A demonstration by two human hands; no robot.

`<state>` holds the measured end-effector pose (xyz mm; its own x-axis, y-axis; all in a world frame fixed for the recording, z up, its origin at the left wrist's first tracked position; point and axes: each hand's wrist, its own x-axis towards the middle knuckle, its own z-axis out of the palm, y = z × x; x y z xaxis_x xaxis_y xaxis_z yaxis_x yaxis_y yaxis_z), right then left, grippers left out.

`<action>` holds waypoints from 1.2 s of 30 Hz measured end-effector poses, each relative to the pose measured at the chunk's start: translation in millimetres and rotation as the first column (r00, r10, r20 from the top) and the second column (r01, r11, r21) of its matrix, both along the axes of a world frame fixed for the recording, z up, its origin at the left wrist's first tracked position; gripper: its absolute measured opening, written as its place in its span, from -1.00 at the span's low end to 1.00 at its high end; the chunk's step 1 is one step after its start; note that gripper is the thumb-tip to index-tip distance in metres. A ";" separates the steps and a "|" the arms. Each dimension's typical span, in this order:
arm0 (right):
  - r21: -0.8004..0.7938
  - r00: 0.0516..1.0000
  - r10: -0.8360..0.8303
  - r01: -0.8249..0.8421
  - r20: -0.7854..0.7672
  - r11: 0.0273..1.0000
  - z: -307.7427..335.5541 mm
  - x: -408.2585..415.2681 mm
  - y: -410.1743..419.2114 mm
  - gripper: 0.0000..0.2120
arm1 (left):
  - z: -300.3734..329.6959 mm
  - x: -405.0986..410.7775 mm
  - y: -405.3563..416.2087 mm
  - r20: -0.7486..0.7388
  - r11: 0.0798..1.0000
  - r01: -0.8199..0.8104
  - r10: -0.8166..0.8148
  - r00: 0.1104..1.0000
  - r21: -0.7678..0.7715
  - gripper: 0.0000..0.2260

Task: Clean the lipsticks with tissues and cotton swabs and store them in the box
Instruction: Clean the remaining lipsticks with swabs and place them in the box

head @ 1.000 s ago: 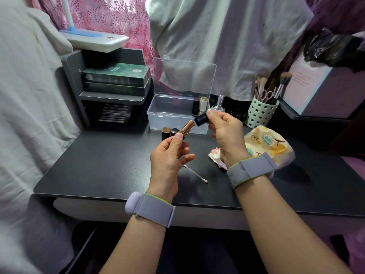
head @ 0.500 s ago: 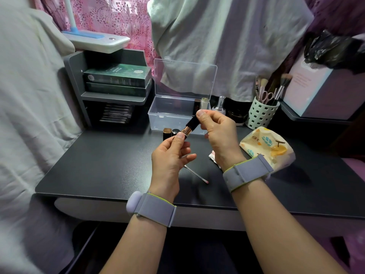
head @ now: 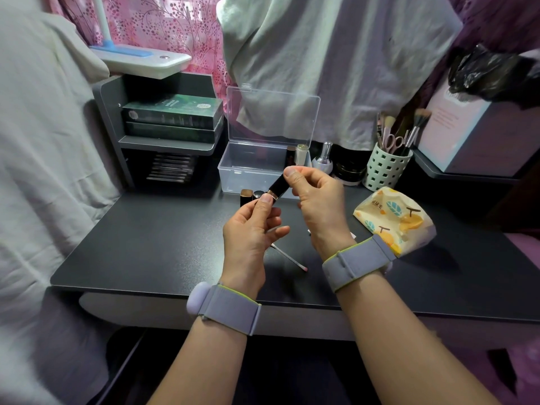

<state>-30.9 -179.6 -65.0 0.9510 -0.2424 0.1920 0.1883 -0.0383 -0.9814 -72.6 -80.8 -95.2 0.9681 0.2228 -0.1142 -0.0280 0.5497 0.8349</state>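
Small black cylindrical lipstick tube with gold collar (head: 277,187) held mid-air between both hands. Left hand (head: 251,229) pinches the base below the collar; right hand (head: 317,200) pinches the cap above. Likely light, rigid, slick-skinned: hold the barrel. Clear plastic storage box (head: 251,171), lid up, just beyond the grip.

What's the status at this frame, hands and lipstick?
Left hand pinches lipstick base; right hand grips its cap end. Clear box open behind. Cotton swab on desk; nothing blocking.
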 end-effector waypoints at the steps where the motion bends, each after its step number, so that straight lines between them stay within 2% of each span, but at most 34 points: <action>1: -0.001 1.000 -0.001 0.001 0.005 1.000 -0.5 -0.6 0.8 -0.87 | 0.1 0.0 0.0 0.002 1.000 0.001 -0.001 1.000 0.000 -0.88; 21: 0.004 1.000 -0.024 0.024 0.010 1.000 2.5 -2.3 6.8 -0.91 | 8.0 4.1 0.9 0.023 1.000 -0.001 0.001 1.000 0.008 -0.89; 30: -0.049 0.991 0.116 -0.119 -0.065 0.992 29.7 14.2 -4.4 -0.85 | 32.5 17.9 8.3 0.068 0.998 0.001 -0.005 0.998 0.059 -0.88; 36: -0.059 0.989 0.125 -0.129 -0.074 0.990 50.0 38.2 -2.5 -0.80 | 58.2 38.3 13.6 0.126 0.995 -0.011 -0.001 0.992 0.100 -0.85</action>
<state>7.3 -182.1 -15.0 0.9849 -0.1083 0.1351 0.1267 -0.0807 -0.9887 -34.3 -67.3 -37.1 0.9723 0.2318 0.0314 -0.1387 0.4630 0.8754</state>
